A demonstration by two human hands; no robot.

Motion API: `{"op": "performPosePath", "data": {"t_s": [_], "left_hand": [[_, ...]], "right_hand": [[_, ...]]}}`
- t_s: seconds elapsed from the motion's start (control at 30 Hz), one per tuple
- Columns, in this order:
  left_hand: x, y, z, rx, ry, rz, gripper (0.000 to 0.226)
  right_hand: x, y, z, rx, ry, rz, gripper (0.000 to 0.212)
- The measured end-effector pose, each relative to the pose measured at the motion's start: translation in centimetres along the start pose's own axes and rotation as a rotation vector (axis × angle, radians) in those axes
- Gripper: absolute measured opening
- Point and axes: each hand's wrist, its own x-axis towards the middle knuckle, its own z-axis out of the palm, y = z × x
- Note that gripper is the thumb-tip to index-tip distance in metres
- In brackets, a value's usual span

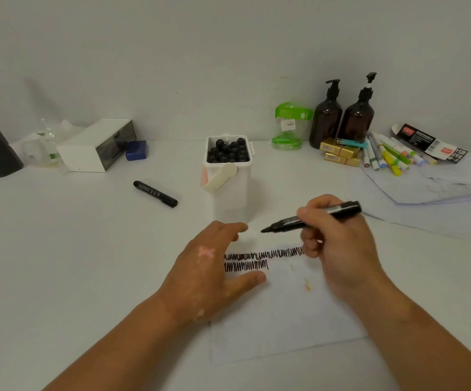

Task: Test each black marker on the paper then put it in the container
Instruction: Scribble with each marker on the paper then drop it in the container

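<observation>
Two scribble rows (257, 259) mark the paper (285, 320), left hand (209, 266) lying flat with straight fingers to pin it down, right hand (338, 244) pinching an uncapped marker (313, 218), tip hovering clear, container (228, 193) just behind for an easy drop.

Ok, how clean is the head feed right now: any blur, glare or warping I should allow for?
Head view: soft, even light, no glare, faint shadows beside the left hand and the container. Head view: wide-angle curve bows the back edge of the table. Head view: marker in the right hand and the scribbles look sharp.
</observation>
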Motion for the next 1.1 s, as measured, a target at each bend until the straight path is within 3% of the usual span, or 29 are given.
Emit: {"op": "performPosePath", "data": {"t_s": [0.27, 0.47, 0.57, 0.87, 1.1], "left_hand": [[0.2, -1.0, -0.7, 0.163, -0.213, -0.034, 0.067], [0.0, -1.6, -1.1, 0.106, -0.152, -0.048, 0.058], [0.0, -1.1, -0.4, 0.123, -0.144, -0.03, 0.06], [0.1, -1.3, 0.1, 0.169, -0.181, -0.054, 0.064], [0.1, -1.3, 0.0, 0.165, -0.192, -0.062, 0.065]], "right_hand": [[0.0, 1.1, -0.7, -0.203, -0.177, 0.1, 0.019], [-0.7, 2.6, 0.6, -0.471, -0.222, 0.074, 0.013], [-0.6, 3.0, 0.6, -0.554, -0.226, 0.07, 0.021], [-0.4, 3.5, 0.3, -0.619, -0.216, 0.029, 0.027], [-0.4, 3.3, 0.3, -0.658, -0.255, 0.047, 0.008]]}}
